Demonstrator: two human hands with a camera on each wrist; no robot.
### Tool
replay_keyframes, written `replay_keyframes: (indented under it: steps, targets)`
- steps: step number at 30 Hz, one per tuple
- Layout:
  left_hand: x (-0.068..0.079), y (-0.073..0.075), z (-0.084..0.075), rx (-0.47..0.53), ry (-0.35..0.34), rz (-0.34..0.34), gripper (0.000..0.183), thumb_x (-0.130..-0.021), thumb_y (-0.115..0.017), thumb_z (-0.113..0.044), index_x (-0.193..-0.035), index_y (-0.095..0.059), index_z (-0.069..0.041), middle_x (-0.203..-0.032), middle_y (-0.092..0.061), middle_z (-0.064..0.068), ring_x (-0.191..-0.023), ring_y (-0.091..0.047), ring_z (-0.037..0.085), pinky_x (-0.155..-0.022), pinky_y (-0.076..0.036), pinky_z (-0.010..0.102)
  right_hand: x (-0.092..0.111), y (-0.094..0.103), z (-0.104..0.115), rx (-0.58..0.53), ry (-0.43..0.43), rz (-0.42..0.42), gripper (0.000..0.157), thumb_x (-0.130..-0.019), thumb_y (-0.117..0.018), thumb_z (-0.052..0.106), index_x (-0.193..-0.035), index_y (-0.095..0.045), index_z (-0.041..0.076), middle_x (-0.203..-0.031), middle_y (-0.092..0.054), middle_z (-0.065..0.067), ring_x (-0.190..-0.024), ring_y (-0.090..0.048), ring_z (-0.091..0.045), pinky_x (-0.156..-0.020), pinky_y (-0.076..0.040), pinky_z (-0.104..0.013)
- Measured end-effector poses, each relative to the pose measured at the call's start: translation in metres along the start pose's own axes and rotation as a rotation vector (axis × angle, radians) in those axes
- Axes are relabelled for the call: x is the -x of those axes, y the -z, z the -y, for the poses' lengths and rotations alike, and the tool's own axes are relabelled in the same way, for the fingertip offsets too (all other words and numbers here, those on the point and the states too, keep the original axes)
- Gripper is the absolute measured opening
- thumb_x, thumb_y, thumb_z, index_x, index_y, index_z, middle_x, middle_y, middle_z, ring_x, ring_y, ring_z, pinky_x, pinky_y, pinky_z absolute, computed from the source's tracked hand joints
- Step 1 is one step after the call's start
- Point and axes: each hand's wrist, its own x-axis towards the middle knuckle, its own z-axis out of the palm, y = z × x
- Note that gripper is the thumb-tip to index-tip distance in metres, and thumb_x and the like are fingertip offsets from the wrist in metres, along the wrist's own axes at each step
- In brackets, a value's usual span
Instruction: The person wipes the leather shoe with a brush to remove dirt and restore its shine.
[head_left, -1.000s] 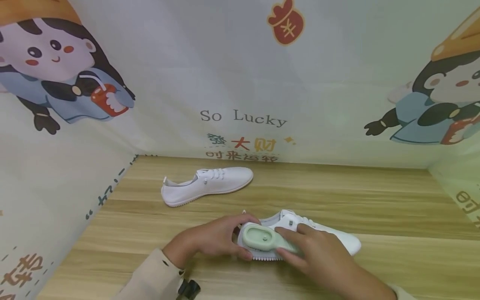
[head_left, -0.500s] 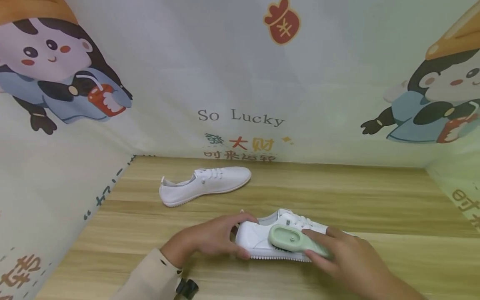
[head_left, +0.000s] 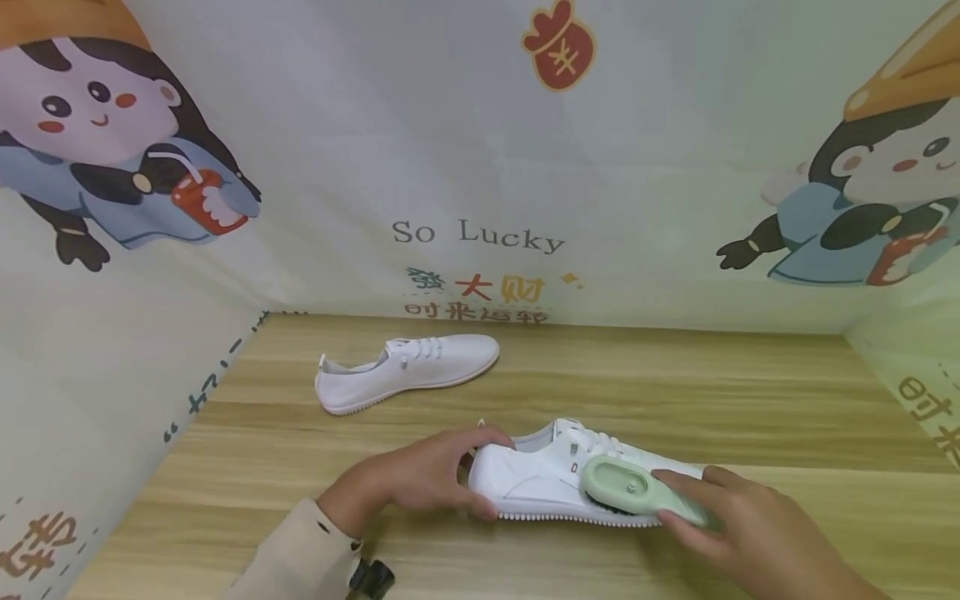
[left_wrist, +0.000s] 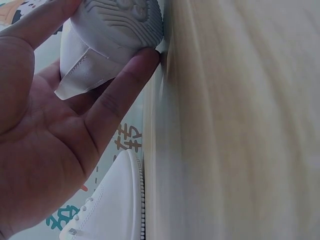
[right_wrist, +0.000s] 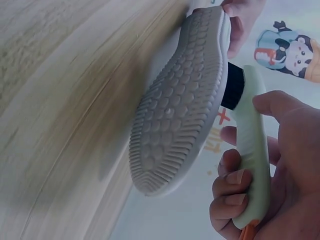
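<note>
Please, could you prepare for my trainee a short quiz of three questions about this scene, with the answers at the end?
1. Which hand holds the green brush?
2. True or false: the left hand grips the nearer white shoe at its heel end.
3. Choose one. The farther white shoe is:
A) in the left hand
B) on the wooden surface, apart from both hands
C) on top of the nearer shoe

Key:
1. The right hand.
2. True.
3. B.
</note>
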Motion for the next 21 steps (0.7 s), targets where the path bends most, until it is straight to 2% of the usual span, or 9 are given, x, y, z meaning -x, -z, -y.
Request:
replay_keyframes:
  steps: [4, 10, 14, 18, 21]
  targets:
    - [0.0, 0.0, 0.0, 0.001, 0.004, 0.007, 0.063, -0.077, -0.087, -0.03, -0.131, -0.055, -0.028, -0.126, -0.059, -0.008, -0.111, -0.056, 0.014, -0.1, -0.043, 0.035, -0.001, 0.0, 0.001, 0.0, -0.003, 0.015, 0.039, -0.085, -0.077, 0.043, -0.121, -0.073, 0.028, -0.075, -0.05, 0.014, -0.058, -0.034, 0.003, -0.054, -0.036, -0.022]
    - [0.001, 0.001, -0.001, -0.012, 0.007, 0.008, 0.062, -0.077, -0.087, -0.031, -0.13, -0.055, -0.03, -0.126, -0.059, -0.008, -0.11, -0.056, 0.013, -0.1, -0.043, 0.034, -0.007, -0.008, 0.011, -0.016, 0.073, -0.05, 0.039, -0.083, -0.079, 0.038, -0.12, -0.073, 0.027, -0.075, -0.047, 0.014, -0.057, -0.032, 0.004, -0.053, -0.034, -0.021]
    - [0.001, 0.001, -0.002, -0.005, 0.009, 0.016, 0.062, -0.077, -0.087, -0.031, -0.13, -0.055, -0.029, -0.126, -0.059, -0.008, -0.11, -0.056, 0.013, -0.101, -0.043, 0.035, -0.014, -0.014, 0.022, -0.005, 0.118, -0.095, 0.04, -0.081, -0.08, 0.038, -0.119, -0.073, 0.027, -0.076, -0.052, 0.012, -0.056, -0.036, 0.003, -0.052, -0.037, -0.021]
    - [0.001, 0.002, -0.002, -0.01, 0.005, 0.016, 0.061, -0.078, -0.087, -0.03, -0.13, -0.055, -0.03, -0.125, -0.06, -0.009, -0.108, -0.057, 0.011, -0.099, -0.045, 0.032, -0.022, -0.019, 0.034, 0.005, 0.179, -0.152, 0.04, -0.081, -0.08, 0.039, -0.119, -0.073, 0.028, -0.081, -0.06, 0.008, -0.057, -0.046, 0.002, -0.054, -0.045, -0.024]
    - [0.002, 0.001, -0.002, -0.005, -0.002, 0.015, 0.059, -0.078, -0.087, -0.03, -0.128, -0.056, -0.031, -0.123, -0.06, -0.01, -0.107, -0.057, 0.01, -0.096, -0.046, 0.029, -0.029, -0.022, 0.045, 0.015, 0.184, -0.142, 0.039, -0.084, -0.077, 0.043, -0.121, -0.072, 0.03, -0.09, -0.067, 0.005, -0.066, -0.062, -0.006, -0.06, -0.053, -0.029]
